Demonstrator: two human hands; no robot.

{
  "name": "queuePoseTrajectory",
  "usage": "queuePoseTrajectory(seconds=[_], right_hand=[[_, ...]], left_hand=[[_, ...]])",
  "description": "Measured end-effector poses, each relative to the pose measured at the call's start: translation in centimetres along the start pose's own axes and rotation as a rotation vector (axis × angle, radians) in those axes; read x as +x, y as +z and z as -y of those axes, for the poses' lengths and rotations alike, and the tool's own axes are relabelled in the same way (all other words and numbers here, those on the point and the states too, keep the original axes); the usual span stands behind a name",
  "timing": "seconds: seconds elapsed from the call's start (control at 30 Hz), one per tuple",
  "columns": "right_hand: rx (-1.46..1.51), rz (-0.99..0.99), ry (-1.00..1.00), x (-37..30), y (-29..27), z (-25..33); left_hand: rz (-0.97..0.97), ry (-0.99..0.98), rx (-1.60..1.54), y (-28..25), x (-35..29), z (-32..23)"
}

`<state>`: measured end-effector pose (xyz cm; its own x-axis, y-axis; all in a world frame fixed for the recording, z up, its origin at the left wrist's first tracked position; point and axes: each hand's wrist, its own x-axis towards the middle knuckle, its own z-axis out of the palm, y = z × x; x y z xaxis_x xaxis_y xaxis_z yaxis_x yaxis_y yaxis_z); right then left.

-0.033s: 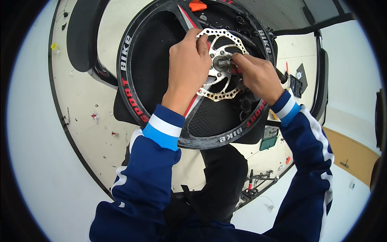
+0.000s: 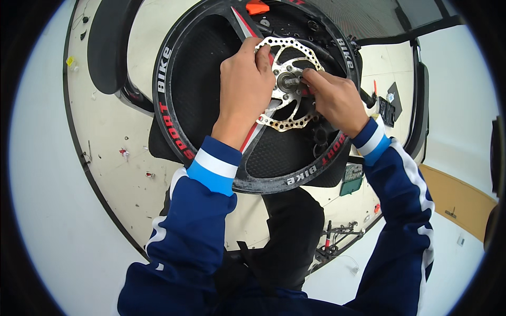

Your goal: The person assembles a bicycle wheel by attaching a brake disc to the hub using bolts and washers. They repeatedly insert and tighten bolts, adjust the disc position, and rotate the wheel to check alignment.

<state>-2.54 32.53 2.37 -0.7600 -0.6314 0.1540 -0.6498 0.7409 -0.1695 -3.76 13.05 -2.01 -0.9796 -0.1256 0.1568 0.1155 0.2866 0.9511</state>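
Brake rotor, silver and perforated, seated flat about the hub of a black spoked wheel, which lies rotor side up in front of the person, over a dark textured surface. The left hand pinches the rotor's upper-left edge between bent thumb and forefinger, its palm turned down over the wheel. The right hand comes in from the opposite side, thumb and forefinger drawn together just beside the upright threaded axle; whether anything small is held between those fingertips cannot be told. The step in hand appears to be fingertip work at the axle, with the left hand as a steady. For good execution, the left grip should check any turning of the wheel without pressing down on one side of the rotor, since an uneven load could tilt the wheel. The right fingertips do best close to the axle and in line with it, so that any threaded part turns squarely rather than crossing its thread. Both hands should keep clear of the perforated edge's sharp openings, and skin is best kept off the braking track, where grease would probably impair grip.
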Motion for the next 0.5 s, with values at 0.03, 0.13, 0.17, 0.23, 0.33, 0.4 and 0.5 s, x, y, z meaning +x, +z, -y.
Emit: queuePoseTrajectory(seconds=[0.03, 0.13, 0.17, 0.23, 0.33, 0.4, 0.5], right_hand=[[0.009, -0.033, 0.048, -0.2, 0.4, 0.4], [0.005, -0.077, 0.125, -0.3, 1.3, 1.3], [-0.006, -0.089, 0.142, -0.1, 1.0, 1.3], [0.036, -0.024, 0.091, 0.3, -0.1, 0.9], [-0.008, -0.013, -0.019, 0.9, -2.8, -0.9], [0.160, -0.094, 0.259, 1.7, -5.0, -0.3], [0.214, 0.195, 0.104, 0.0, -3.9, 1.1]], left_hand=[[-0.004, -0.007, 0.008, 0.1, -0.1, 0.0], [-0.006, 0.003, 0.011, -0.1, -0.2, 0.0], [-0.004, 0.010, 0.002, -0.1, 0.0, -0.1], [-0.006, 0.016, 0.005, -0.1, 0.1, 0.1], [0.014, 0.037, -0.007, -0.5, 0.0, 0.2], [0.011, 0.032, -0.001, -1.3, 0.2, 0.5], [-0.012, 0.066, -0.006, -1.1, 0.2, 1.0]])
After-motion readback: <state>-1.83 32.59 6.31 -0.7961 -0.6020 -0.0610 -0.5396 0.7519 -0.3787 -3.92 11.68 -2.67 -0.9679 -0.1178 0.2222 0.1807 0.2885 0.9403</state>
